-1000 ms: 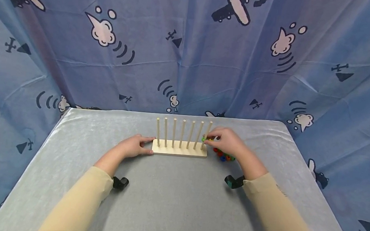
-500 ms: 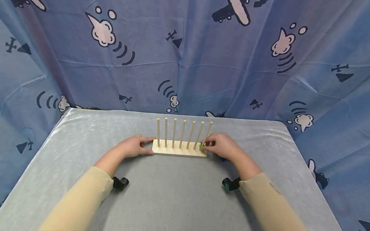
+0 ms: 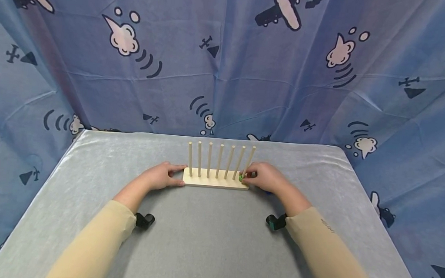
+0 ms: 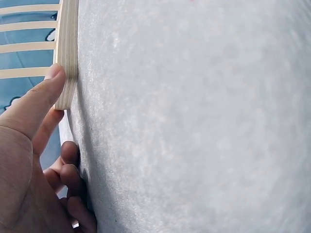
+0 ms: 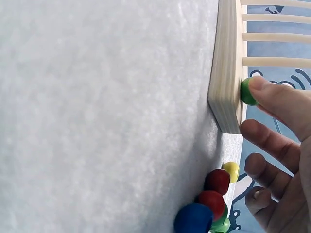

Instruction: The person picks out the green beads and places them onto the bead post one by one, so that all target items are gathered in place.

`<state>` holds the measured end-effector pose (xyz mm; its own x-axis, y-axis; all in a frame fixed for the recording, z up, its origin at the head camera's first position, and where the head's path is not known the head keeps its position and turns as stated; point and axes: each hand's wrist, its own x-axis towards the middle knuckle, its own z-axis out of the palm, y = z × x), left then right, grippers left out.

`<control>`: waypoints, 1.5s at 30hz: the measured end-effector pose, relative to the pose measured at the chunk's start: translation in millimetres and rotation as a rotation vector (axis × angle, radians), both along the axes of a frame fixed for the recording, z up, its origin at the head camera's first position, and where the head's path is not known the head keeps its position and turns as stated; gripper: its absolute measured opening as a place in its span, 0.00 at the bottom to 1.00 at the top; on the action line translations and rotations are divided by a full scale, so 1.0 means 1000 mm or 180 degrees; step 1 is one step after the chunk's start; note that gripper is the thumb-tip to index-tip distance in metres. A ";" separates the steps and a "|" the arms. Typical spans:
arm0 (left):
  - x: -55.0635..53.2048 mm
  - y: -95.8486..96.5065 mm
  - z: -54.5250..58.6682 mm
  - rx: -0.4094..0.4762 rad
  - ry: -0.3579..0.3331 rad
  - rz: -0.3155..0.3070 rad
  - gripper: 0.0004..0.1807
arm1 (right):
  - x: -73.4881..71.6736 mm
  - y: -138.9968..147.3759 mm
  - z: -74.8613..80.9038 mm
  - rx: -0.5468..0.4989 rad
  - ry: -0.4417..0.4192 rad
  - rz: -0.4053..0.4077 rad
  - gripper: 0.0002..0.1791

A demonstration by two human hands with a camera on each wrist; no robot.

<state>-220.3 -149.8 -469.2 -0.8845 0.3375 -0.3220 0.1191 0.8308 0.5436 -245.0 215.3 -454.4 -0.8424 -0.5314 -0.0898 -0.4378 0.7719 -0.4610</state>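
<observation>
A pale wooden peg board (image 3: 215,183) with several upright pegs stands on the cloth-covered table. My left hand (image 3: 158,176) holds its left end, with the thumb (image 4: 56,77) on the front corner and a finger behind. At the opposite end, my right hand (image 3: 267,176) pinches a green bead (image 3: 240,178) low on the rightmost peg. In the right wrist view the green bead (image 5: 248,92) touches the board, partly covered by the thumb. The other right fingers are loosely bent beside the board's end. No beads show on the other pegs.
Beside the board's right end lie loose beads: a blue bead (image 5: 193,218), red bead (image 5: 211,204), yellow bead (image 5: 231,171) and several others, mostly hidden by my right hand in the head view. A blue patterned curtain (image 3: 228,69) hangs behind the table (image 3: 206,242).
My right hand has brought the green bead down along the rightmost peg to its base. The left hand and the board have stayed in place.
</observation>
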 end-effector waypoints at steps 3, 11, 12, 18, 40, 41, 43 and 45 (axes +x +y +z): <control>0.000 0.000 0.001 -0.0016 -0.0003 0.0001 0.39 | 0.000 0.002 0.002 -0.0052 -0.0037 -0.0044 0.08; -0.001 -0.002 0.000 -0.0014 -0.0001 0.0003 0.39 | 0.006 0.013 0.015 -0.0123 -0.0151 -0.0306 0.14; 0.000 -0.002 0.000 -0.0010 0.0000 0.0006 0.39 | 0.007 0.015 0.017 -0.0118 -0.0133 -0.0302 0.14; 0.002 -0.004 0.002 0.0002 0.0002 0.0026 0.38 | 0.011 0.030 0.024 -0.0123 -0.0089 -0.0308 0.16; 0.003 -0.003 0.003 -0.0024 0.0014 0.0038 0.38 | 0.043 0.114 0.011 -0.0113 0.0081 -0.0361 0.14; 0.002 -0.003 0.003 -0.0018 0.0006 0.0033 0.38 | 0.044 0.116 0.009 -0.0093 0.0094 -0.0358 0.14; 0.001 -0.002 0.003 -0.0009 -0.0010 0.0031 0.39 | 0.045 0.118 0.004 -0.0069 0.0123 -0.0343 0.14; 0.001 -0.001 0.002 -0.0019 -0.0020 0.0028 0.39 | 0.046 0.121 0.000 -0.0050 0.0120 -0.0342 0.14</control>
<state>-219.6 -151.1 -467.5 -0.8855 0.3276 -0.3296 0.1083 0.8351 0.5393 -199.3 335.9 -454.1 -0.8972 -0.4388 -0.0493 -0.3701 0.8082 -0.4582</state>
